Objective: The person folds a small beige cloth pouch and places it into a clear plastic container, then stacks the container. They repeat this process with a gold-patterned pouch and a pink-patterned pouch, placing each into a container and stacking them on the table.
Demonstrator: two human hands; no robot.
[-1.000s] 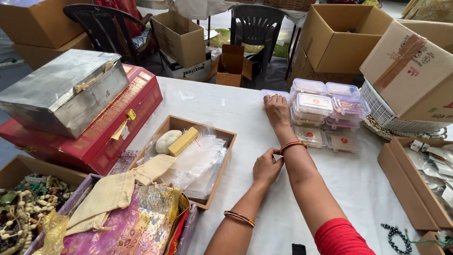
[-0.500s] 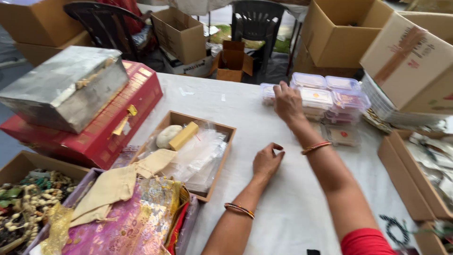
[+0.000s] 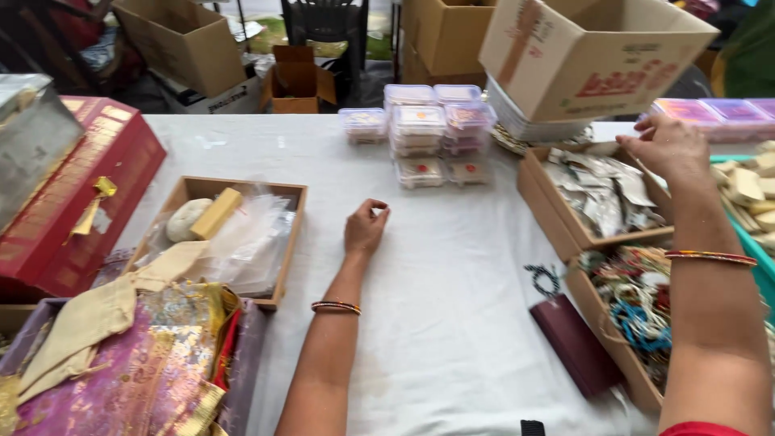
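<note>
A small item, too small to identify, is being pinched in the left hand (image 3: 365,228) on the white tablecloth (image 3: 452,323). The right hand (image 3: 670,147), fingers loosely curled and holding nothing visible, is being extended over the cardboard box of silvery packets (image 3: 601,194). A packet is judged to be under selection; a precise fingertip pick is called for.

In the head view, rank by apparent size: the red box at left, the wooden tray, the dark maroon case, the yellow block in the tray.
1. red box, partly cut off
2. wooden tray
3. dark maroon case
4. yellow block

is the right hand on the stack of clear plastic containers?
No, the right hand is over the cardboard box of silvery packets, apart from the clear containers.
</note>
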